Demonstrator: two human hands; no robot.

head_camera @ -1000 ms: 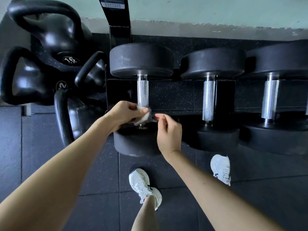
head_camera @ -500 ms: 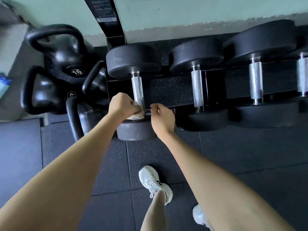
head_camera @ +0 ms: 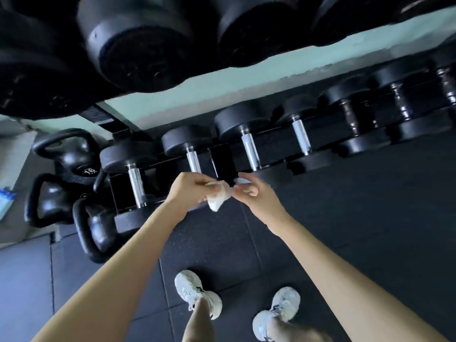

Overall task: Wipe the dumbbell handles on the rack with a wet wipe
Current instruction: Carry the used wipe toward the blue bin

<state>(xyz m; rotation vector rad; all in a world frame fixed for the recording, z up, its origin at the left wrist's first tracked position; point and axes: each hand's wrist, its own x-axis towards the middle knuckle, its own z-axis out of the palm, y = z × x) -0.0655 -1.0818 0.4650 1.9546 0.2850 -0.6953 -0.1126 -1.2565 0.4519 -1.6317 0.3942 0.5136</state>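
- Dark speckled rubber floor tiles (head_camera: 370, 206) fill the lower half of the view.
- Large black round dumbbell heads (head_camera: 138, 45) on the upper shelf loom at the top, blurred.
- The lower row of the black metal rack (head_camera: 222, 161) holds black dumbbells with chrome handles (head_camera: 250, 151).
- Glossy black kettlebells (head_camera: 61, 193) cluster at the left end.
- The left hand (head_camera: 187, 191) has its fingers curled, pinching one end of the wipe.
- The right hand (head_camera: 256, 196) pinches the other end with its fingertips.
- White sneakers (head_camera: 195, 292) stand on the tiles.
- The crumpled white wet wipe (head_camera: 218, 199) hangs between both hands, in front of the lower row and apart from the handles.
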